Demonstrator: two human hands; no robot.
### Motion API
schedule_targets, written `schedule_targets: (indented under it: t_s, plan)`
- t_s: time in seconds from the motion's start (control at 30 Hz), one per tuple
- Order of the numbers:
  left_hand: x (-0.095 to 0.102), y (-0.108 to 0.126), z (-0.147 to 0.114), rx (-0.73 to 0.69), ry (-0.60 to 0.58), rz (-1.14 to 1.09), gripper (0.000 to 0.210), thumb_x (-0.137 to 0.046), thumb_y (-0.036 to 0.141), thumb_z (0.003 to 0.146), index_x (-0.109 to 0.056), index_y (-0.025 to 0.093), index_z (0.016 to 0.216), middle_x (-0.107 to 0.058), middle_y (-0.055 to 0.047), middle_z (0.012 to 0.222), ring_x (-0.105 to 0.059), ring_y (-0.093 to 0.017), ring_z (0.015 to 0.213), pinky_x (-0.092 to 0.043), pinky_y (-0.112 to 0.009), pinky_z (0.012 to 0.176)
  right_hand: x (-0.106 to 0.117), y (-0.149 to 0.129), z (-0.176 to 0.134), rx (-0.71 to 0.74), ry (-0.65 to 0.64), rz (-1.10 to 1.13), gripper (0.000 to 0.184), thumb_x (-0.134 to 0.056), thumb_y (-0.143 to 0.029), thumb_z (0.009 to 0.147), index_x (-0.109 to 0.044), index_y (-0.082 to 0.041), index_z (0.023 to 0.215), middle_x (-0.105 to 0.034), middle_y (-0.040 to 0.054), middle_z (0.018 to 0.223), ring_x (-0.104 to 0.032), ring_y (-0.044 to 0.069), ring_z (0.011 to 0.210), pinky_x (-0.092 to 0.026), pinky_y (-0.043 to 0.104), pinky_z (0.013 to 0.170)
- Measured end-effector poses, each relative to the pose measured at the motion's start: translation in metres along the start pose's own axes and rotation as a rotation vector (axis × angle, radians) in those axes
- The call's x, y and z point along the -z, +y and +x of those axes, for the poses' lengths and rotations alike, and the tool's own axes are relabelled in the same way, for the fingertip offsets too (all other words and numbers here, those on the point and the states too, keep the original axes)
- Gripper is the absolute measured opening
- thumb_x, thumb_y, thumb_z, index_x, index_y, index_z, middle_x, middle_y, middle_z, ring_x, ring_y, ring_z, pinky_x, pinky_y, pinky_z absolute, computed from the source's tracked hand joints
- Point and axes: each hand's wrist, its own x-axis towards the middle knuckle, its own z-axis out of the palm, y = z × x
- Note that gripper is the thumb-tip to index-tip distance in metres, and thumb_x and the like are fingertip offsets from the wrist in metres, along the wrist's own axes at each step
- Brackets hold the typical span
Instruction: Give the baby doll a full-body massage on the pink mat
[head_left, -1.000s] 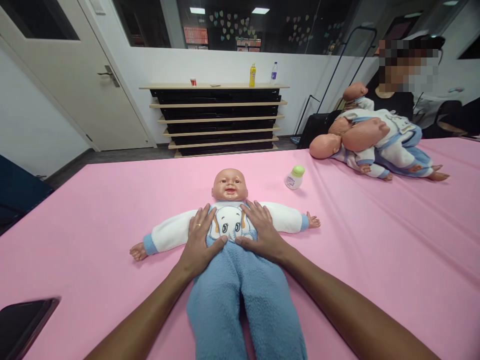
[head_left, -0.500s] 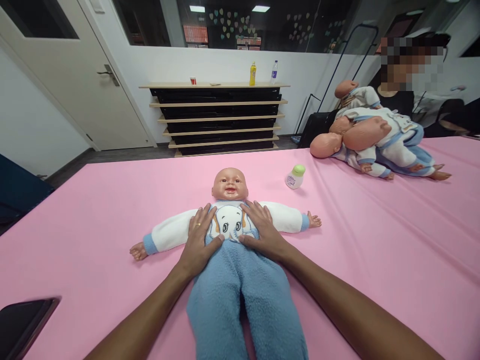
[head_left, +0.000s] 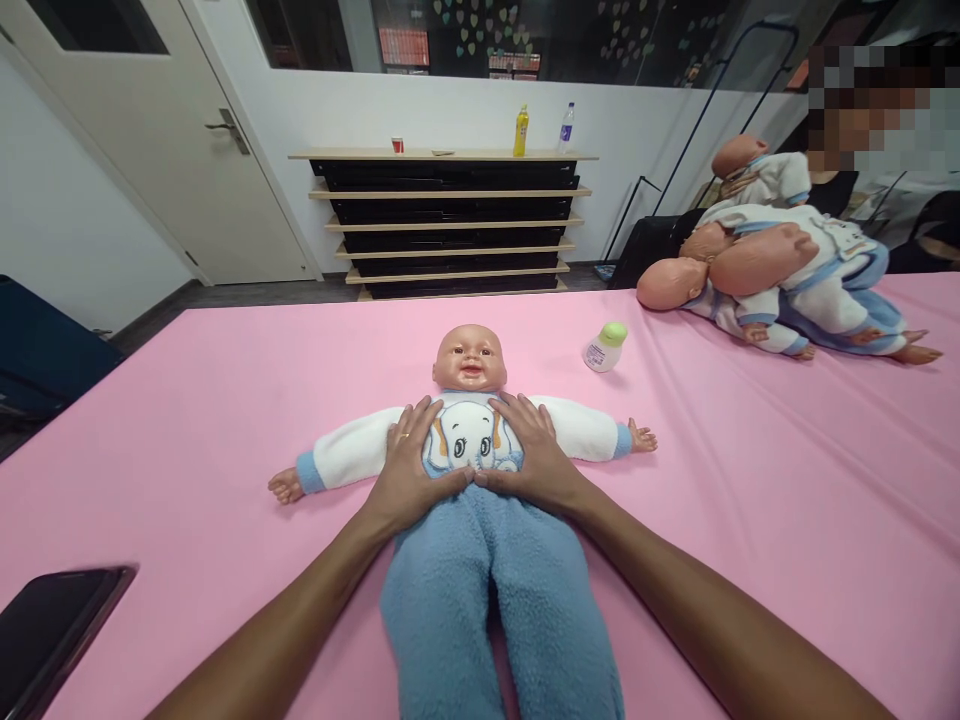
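A baby doll [head_left: 480, 545] lies on its back on the pink table cover [head_left: 225, 400], head away from me and arms spread wide. It wears a white top with an elephant face and fuzzy blue trousers. My left hand [head_left: 411, 465] rests flat on one side of its chest, fingers stretched out, a ring on one finger. On the other side my right hand [head_left: 536, 455] lies flat in the same way. Both thumbs meet near the doll's waist, below the elephant face. Neither hand grips anything.
Right of the doll's head stands a small white bottle [head_left: 604, 348] with a green cap. A dark phone [head_left: 60, 635] lies at the near left. More dolls [head_left: 795, 265] are piled at the far right, by a person [head_left: 832, 190]. Stacked folded tables [head_left: 450, 205] stand by the wall.
My thumbs have slid inward along the doll's waist until their tips meet. The whole view has shifted slightly; the doll stays in place on the table.
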Motion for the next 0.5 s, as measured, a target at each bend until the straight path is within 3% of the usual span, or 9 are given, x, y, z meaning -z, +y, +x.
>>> schedule_targets:
  t_s: [0.3, 0.5]
  plan:
    - [-0.0008, -0.0016, -0.0008, -0.039, -0.01, 0.038, 0.095, -0.069, 0.06, 0.071, -0.028, 0.027, 0.15, -0.018, -0.01, 0.161, -0.006, -0.035, 0.149, -0.007, -0.06, 0.118, 0.0027, 0.0007, 0.0, 0.023, -0.034, 0.001, 0.104, -0.069, -0.069, 0.067, -0.028, -0.026, 0.152, -0.02, 0.0109, 0.159, -0.008, 0.035, 0.148, -0.003, 0.058, 0.118]
    - [-0.0026, -0.0023, -0.0011, -0.042, 0.003, 0.072, 0.088, -0.067, 0.061, 0.073, -0.033, 0.029, 0.148, -0.02, -0.008, 0.161, -0.008, -0.034, 0.149, -0.008, -0.06, 0.118, 0.0009, 0.0022, 0.0, 0.016, 0.001, 0.026, 0.099, -0.07, -0.07, 0.067, -0.037, -0.026, 0.149, -0.023, 0.0105, 0.158, -0.011, 0.033, 0.148, -0.004, 0.057, 0.118]
